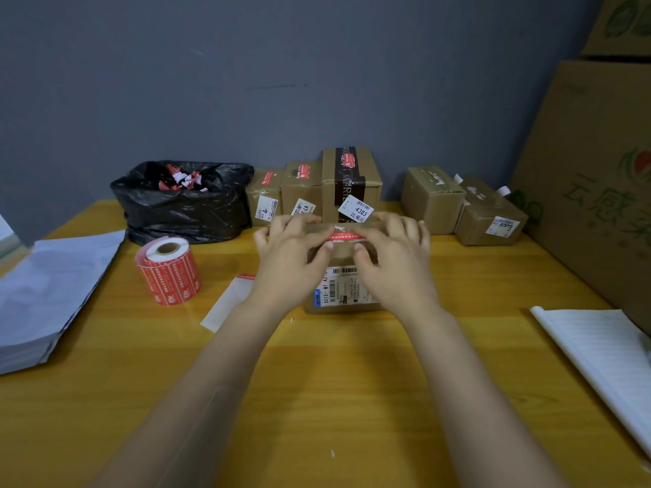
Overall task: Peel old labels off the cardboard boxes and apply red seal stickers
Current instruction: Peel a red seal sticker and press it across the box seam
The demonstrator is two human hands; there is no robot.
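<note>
- The left hand (292, 250) and the right hand (396, 257) grasp a small cardboard box (343, 255) from either side. Their fingers are curled over its far top edge and their thumbs are laid on its top.
- A red seal sticker (347, 237) lies across the top of that box, between the two hands. The left thumb tip touches its left end, and the right thumb tip sits just on the near side of it.
- The box stands on the yellow bench (317, 382). A white barcode label (343, 287) on its near face shows between the wrists.
- Left of the left hand a sticker roll (169, 272) stands on end. Between it and the left wrist a backing strip (227, 304) lies flat.
- Beyond the roll sits an open black rubbish bag (183, 209) with red and white scraps inside.
- Just beyond the hands is a row of three boxes (352, 177), each with a red sticker on top and a white tag on its front.
- Beyond the right hand and off to its right are two more boxes (433, 200), side by side. A large carton (599, 188) stands further right.
- Far left of the left forearm lies a stack of grey mailer bags (53, 294); right of the right forearm lies a lined notepad (606, 357).
</note>
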